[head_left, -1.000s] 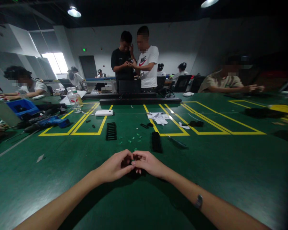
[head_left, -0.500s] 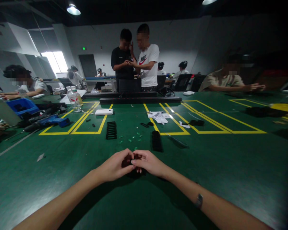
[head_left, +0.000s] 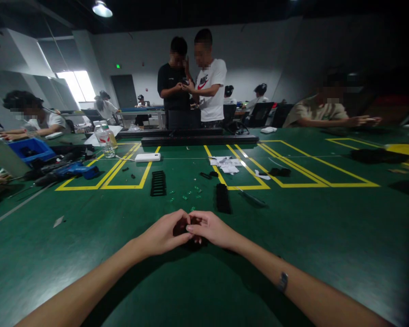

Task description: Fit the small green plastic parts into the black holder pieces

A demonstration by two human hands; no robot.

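My left hand (head_left: pixel 167 232) and my right hand (head_left: pixel 213 229) meet above the green table (head_left: pixel 197 290), fingertips pinched together. Between them is something small and dark, mostly hidden by the fingers, so I cannot make out its kind. Just beyond the hands lie several small green pieces (head_left: pixel 185 197). To the right of these rests a black block-like part (head_left: pixel 222 198). On their left is a black slotted tray (head_left: pixel 158 183).
A white power bank (head_left: pixel 147 157), plastic bottles (head_left: pixel 105 140), a blue power drill (head_left: pixel 73 171) and a blue bin (head_left: pixel 32 151) lie toward the left. Crumpled white paper (head_left: pixel 226 164) is farther back. A long black bar (head_left: pixel 199 141) crosses the far side; people stand and sit beyond.
The view has tipped very slightly. Both hands keep almost the same pose, still pinched together, and the things on the table have not moved.
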